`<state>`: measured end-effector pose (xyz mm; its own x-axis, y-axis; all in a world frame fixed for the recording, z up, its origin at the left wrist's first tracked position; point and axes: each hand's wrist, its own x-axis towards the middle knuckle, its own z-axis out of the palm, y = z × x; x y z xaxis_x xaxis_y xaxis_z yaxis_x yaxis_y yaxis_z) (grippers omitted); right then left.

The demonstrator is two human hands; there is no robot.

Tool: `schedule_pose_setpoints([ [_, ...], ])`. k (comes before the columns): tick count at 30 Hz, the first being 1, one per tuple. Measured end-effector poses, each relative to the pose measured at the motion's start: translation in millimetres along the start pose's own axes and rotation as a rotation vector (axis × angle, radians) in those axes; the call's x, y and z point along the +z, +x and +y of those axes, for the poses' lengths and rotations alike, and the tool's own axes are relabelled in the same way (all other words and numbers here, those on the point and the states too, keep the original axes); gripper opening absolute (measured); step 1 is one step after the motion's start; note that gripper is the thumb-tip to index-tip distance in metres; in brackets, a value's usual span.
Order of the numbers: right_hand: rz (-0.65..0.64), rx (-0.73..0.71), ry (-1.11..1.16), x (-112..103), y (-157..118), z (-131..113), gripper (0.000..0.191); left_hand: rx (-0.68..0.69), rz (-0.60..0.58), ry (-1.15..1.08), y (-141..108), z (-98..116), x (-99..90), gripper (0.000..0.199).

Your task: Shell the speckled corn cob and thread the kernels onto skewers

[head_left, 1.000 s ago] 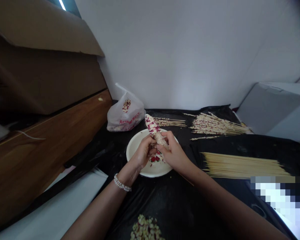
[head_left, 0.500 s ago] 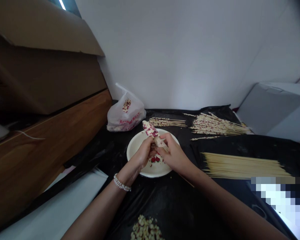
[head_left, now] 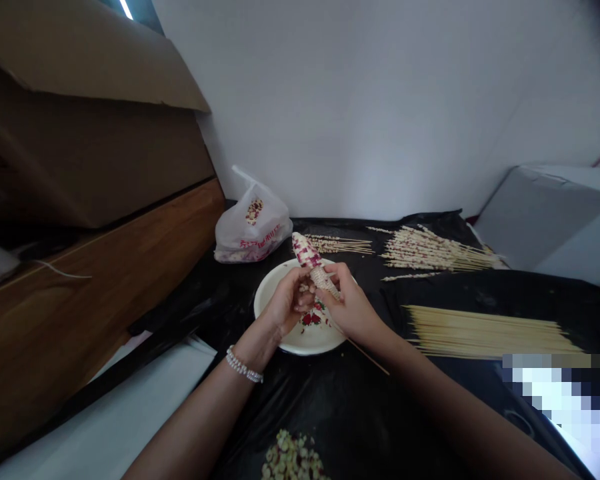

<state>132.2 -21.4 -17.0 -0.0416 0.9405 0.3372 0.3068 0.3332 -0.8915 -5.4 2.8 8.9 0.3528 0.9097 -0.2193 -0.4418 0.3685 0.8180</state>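
An ear of corn (head_left: 306,252) with pale and dark red kernels is held tilted over a white bowl (head_left: 266,291). Its upper part bears kernels, while the lower part is bare cob. My right hand (head_left: 353,310) is closed around that bare lower end. On the near-left side, my left hand (head_left: 286,300) is curled with its thumb against the ear where the kernels begin. Small pale bits, apparently loose kernels, show among its fingers. A thin wooden skewer (head_left: 370,357) sticks out below my right hand. Red floral decoration and small scraps show inside the bowl.
Behind the bowl stands a white plastic bag (head_left: 253,233). Kernel-threaded skewers (head_left: 420,250) lie at the back right, with a smaller bunch (head_left: 340,245) beside the bag. Bare skewers (head_left: 490,333) lie at right. Loose kernels (head_left: 293,457) are piled near me. A cardboard box (head_left: 90,133) stands left.
The ear has shifted slightly right and up with my hands. My left hand has opened a little at the fingers, showing pale bits in it.
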Motion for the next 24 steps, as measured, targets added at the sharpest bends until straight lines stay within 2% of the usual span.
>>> schedule_pose_setpoints([
  [13,0.007,0.008,-0.009,0.9,-2.2,-3.4,0.031,-0.002,-0.013,0.040,1.1,-3.4,-0.3,0.020],
  [24,-0.015,0.031,0.021,1.9,-1.9,-1.4,0.034,0.058,-0.005,0.145,1.2,-5.7,2.3,0.022],
])
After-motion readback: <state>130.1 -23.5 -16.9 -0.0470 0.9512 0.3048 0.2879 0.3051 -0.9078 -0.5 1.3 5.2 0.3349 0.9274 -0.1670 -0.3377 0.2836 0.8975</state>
